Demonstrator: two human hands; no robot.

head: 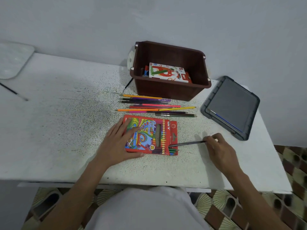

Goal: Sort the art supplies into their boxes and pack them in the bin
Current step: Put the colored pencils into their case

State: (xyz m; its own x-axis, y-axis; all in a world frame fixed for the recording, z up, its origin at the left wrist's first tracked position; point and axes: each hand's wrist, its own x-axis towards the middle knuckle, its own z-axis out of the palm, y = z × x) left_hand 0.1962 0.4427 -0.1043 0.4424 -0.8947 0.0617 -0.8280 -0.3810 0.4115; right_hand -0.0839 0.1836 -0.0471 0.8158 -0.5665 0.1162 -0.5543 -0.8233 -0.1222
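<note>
- Your left hand (116, 143) lies flat on the box (149, 135), fingers straight, pinning it to the surface (66, 122). Press down firmly so it can't slide.
- Your right hand (219, 150) pinches a dark pencil (187, 143) by its back end, with the tip right at the box's open end, beside a few that poke out.
- I'd hold it low and in line with those, then push it straight home.
- Loose pencils (154, 105) wait between box and bin (171, 90). A pastel box (167, 73) sits in the bin.
</note>
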